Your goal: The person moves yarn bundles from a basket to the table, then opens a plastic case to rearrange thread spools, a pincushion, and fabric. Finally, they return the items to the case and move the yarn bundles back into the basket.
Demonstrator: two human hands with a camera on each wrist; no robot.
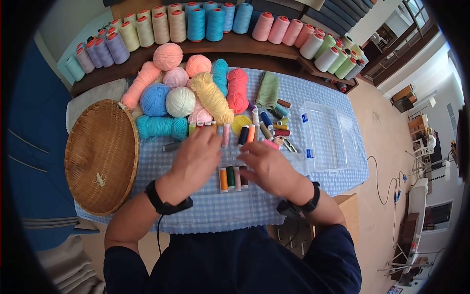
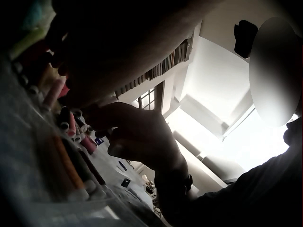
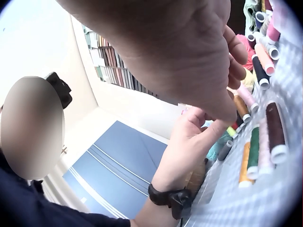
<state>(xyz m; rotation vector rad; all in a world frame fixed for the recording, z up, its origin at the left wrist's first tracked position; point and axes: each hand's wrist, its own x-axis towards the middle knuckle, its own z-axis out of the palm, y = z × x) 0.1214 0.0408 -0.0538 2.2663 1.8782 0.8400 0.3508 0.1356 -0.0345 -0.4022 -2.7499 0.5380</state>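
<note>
In the head view my left hand (image 1: 198, 149) reaches over the table, fingertips down beside a row of small thread spools, a pink spool (image 1: 225, 134) just to its right. Its fingertips are partly hidden, so I cannot tell whether they grip a spool. My right hand (image 1: 271, 166) hovers with loosely bent fingers over a small group of spools; nothing shows in it. In that group an orange spool (image 1: 223, 180), a green spool (image 3: 253, 152), a pale pink spool (image 3: 265, 151) and a dark brown spool (image 3: 274, 127) lie side by side in a clear plastic tray.
Yarn balls and skeins (image 1: 180, 102) pile up behind the hands. A wicker basket (image 1: 102, 157) stands at left, a clear plastic box (image 1: 329, 139) at right. Loose spools and a green cloth (image 1: 268, 89) lie near the middle. Large thread cones (image 1: 214, 24) line the back shelf.
</note>
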